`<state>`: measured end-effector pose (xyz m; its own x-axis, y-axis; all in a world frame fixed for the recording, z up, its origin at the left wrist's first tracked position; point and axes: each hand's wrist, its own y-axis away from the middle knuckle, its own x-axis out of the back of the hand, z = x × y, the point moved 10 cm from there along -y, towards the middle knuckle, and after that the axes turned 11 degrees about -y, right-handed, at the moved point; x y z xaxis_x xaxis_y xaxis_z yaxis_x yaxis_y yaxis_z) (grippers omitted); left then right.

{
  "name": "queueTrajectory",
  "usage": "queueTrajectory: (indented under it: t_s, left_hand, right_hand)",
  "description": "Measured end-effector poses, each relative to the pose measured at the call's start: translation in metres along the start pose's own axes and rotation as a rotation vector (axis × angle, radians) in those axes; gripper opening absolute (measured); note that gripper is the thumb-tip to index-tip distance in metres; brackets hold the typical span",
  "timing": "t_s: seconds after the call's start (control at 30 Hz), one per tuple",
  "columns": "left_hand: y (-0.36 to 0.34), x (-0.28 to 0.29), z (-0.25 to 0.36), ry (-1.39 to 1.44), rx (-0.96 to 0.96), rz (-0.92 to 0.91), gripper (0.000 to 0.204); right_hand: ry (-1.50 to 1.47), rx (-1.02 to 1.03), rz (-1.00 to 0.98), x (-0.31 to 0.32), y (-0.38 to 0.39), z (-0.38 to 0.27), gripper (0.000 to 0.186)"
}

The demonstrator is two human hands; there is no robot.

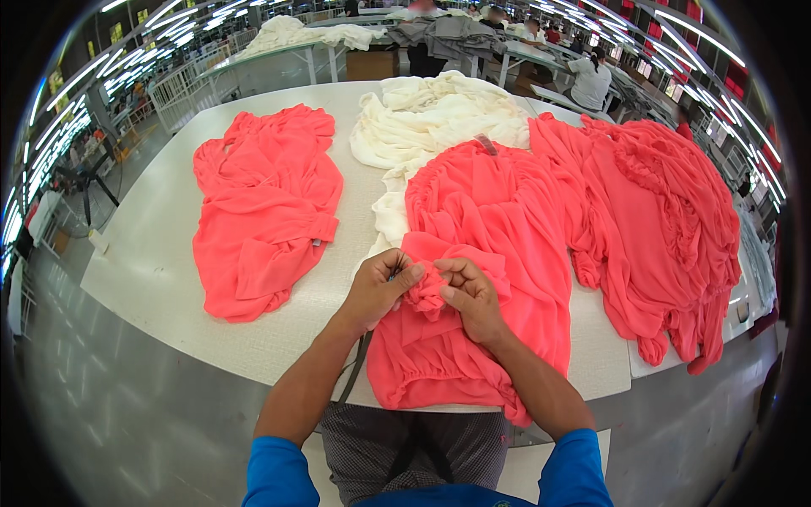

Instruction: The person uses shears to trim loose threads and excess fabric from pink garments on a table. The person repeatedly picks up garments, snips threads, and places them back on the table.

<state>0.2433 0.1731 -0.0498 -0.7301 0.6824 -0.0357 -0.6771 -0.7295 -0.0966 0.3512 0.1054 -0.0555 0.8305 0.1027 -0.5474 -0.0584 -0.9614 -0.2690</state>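
Observation:
A coral blouse (498, 211) of thin, gathered cloth lies in front of me, its elastic hem toward the table's near edge. Over its middle, my left hand (384, 287) is closed with thumb and fingers pinching a bunched part of the blouse, perhaps a sleeve end. A small dark thing shows between those fingers, too small to name. My right hand (475, 297) pinches the same bunch from the other side, thumb against fingertips. A dark strap (358, 363) hangs below my left wrist, over the table edge.
On the pale table (135, 245), a folded coral blouse (266, 211) lies at left and a heap of coral garments (667, 228) at right. Cream cloth (439, 118) is piled behind. A small white object (99, 241) sits by the left edge. Farther off, a person (589, 80) sits among worktables.

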Motion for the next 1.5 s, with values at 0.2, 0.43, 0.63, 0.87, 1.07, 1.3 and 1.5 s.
queueTrajectory:
  t_s: [0.2, 0.43, 0.63, 0.87, 1.07, 1.3, 1.5]
  left_hand:
    - [0.0, 0.001, 0.0, 0.103, 0.031, 0.015, 0.026]
    - [0.002, -0.001, -0.001, 0.085, 0.048, -0.005, 0.027]
    - [0.002, 0.001, 0.0, 0.033, 0.044, 0.027, 0.027]
    - [-0.002, 0.002, 0.0, -0.06, -0.028, 0.046, 0.026]
    - [-0.002, 0.001, 0.008, -0.277, -0.15, 0.075, 0.021]
    - [0.004, 0.001, 0.022, -0.425, -0.185, 0.186, 0.016]
    - [0.007, 0.001, 0.026, -0.529, -0.282, 0.236, 0.013]
  right_hand:
    - [0.047, 0.008, -0.045, -0.008, 0.0, -0.004, 0.041]
    - [0.105, 0.065, 0.034, -0.005, 0.0, -0.013, 0.036]
    - [0.116, 0.101, 0.079, 0.002, 0.0, -0.012, 0.035]
    - [0.198, 0.102, 0.103, 0.005, 0.0, -0.008, 0.037]
    - [0.54, 0.171, 0.189, 0.009, 0.005, -0.015, 0.04]
    - [0.709, 0.285, 0.182, -0.009, 0.01, -0.032, 0.04]
    - [0.676, 0.324, 0.205, -0.001, 0.012, -0.031, 0.037]
